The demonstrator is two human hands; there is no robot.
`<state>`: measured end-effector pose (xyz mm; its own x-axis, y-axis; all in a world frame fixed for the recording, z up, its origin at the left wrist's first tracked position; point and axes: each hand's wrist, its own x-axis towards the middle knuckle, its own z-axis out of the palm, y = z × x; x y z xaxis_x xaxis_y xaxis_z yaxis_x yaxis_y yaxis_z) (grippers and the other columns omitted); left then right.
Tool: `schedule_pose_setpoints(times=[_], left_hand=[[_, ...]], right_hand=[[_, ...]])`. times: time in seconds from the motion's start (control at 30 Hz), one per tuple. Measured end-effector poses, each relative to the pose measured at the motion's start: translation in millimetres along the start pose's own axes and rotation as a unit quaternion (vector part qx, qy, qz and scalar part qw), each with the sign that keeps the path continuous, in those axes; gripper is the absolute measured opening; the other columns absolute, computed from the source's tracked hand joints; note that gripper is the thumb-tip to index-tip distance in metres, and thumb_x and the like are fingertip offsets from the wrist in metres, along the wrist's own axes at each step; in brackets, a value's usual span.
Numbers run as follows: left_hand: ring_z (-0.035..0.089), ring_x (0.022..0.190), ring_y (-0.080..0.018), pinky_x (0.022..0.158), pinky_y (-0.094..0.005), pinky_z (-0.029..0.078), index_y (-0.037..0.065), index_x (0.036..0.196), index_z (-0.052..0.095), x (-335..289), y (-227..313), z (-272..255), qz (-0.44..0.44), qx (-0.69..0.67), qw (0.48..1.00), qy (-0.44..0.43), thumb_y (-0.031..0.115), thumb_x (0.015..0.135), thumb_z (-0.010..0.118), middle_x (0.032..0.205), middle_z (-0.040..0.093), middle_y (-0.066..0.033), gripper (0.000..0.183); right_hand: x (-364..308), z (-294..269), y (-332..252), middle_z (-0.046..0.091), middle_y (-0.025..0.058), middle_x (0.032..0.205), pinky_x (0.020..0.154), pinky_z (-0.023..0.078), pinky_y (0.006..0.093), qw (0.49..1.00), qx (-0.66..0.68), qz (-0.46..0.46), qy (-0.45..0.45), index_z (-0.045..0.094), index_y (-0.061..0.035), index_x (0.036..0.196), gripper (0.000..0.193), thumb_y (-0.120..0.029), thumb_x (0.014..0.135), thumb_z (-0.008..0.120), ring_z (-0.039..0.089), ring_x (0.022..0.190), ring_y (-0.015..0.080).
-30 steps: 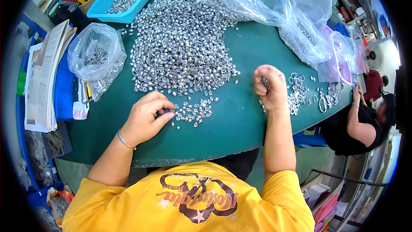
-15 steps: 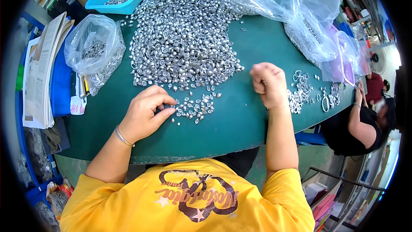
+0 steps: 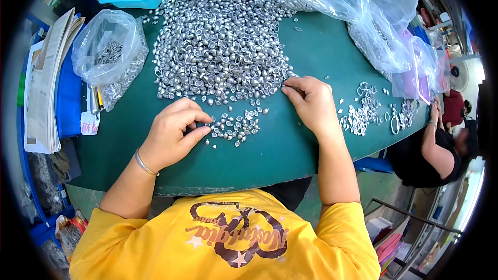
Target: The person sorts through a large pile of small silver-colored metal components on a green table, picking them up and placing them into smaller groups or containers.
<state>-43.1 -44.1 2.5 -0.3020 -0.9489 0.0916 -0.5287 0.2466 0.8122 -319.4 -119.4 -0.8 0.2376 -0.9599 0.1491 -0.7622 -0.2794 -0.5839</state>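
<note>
A big heap of small silver metal pieces [image 3: 218, 41], rounded and hollow, covers the middle of the green table [image 3: 228, 168]. In front of it lies a small loose group of the same pieces [image 3: 238, 127]. My left hand [image 3: 174, 132] rests at this group's left edge, thumb and index finger pinched close together. Whatever sits between those fingertips is too small to make out. At the heap's lower right corner is my right hand [image 3: 311, 103], its thumb and forefinger also closed in a pinch. Its fingertips hide anything they hold.
Right of my right hand lie scattered silver bits [image 3: 358, 119] and rings [image 3: 394, 122]. Clear plastic bags [image 3: 378, 46] stand at the back right, an open bag [image 3: 106, 46] at the left. A blue basket [image 3: 150, 1] is far left. Another person [image 3: 441, 145] sits at the right.
My right hand has moved left to the heap's edge, its curled fingers now stretched into a pinch. The left hand stays by the small group. The view has shifted slightly.
</note>
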Motion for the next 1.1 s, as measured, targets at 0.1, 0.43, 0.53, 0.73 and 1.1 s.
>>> schedule_pose_setpoints(times=[0.1, 0.43, 0.53, 0.73, 1.1], left_hand=[[0.053, 0.066, -0.0104, 0.058, -0.0206, 0.044, 0.003, 0.088, 0.066, -1, 0, -1, -0.007, -0.002, 1.000, 0.002, -0.002, 0.073, 0.069, 0.085, 0.056, -0.0032, 0.016], [0.054, 0.066, -0.0105, 0.058, -0.0205, 0.044, 0.003, 0.088, 0.066, 1, 0, 0, -0.001, 0.003, 1.000, -0.001, -0.002, 0.073, 0.069, 0.084, 0.057, -0.0035, 0.016], [0.053, 0.066, -0.0104, 0.058, -0.0205, 0.044, 0.003, 0.088, 0.066, 0, 1, -1, -0.003, 0.001, 1.000, -0.002, -0.002, 0.073, 0.069, 0.085, 0.057, -0.0035, 0.016], [0.053, 0.066, -0.0102, 0.058, -0.0205, 0.044, 0.002, 0.088, 0.066, 0, -1, -1, -0.005, -0.002, 1.000, 0.000, -0.001, 0.074, 0.068, 0.084, 0.057, -0.0038, 0.015], [0.053, 0.065, -0.0109, 0.058, -0.0213, 0.044, 0.002, 0.088, 0.066, -1, 0, -2, -0.002, 0.004, 1.000, -0.001, -0.001, 0.073, 0.069, 0.084, 0.057, -0.0044, 0.015]], right_hand=[[0, -6, -5, 0.063, 0.0060, 0.070, 0.058, 0.046, 0.0278, 0.992, 0.119, 0.044, 0.002, 0.067, 0.0016, 0.085, 0.013, -0.009, 0.079, 0.066, 0.059, 0.063, 0.0153], [1, 7, -10, 0.065, 0.0165, 0.077, 0.064, 0.050, 0.0331, 0.998, 0.046, 0.041, 0.026, 0.069, -0.0015, 0.083, 0.013, -0.011, 0.074, 0.070, 0.065, 0.070, 0.0282], [1, 7, -9, 0.065, 0.0161, 0.078, 0.064, 0.050, 0.0324, 0.999, 0.035, 0.023, 0.033, 0.069, -0.0023, 0.084, 0.012, -0.009, 0.073, 0.069, 0.064, 0.067, 0.0268], [5, -17, 7, 0.057, 0.0011, 0.066, 0.040, 0.029, 0.0185, 0.770, 0.607, 0.189, -0.059, 0.063, 0.0028, 0.086, 0.008, -0.001, 0.079, 0.060, 0.042, 0.047, 0.0055], [2, 11, -11, 0.063, 0.0135, 0.075, 0.063, 0.049, 0.0367, 0.997, -0.031, -0.018, 0.063, 0.069, -0.0049, 0.084, 0.009, -0.009, 0.077, 0.067, 0.061, 0.068, 0.0314]])
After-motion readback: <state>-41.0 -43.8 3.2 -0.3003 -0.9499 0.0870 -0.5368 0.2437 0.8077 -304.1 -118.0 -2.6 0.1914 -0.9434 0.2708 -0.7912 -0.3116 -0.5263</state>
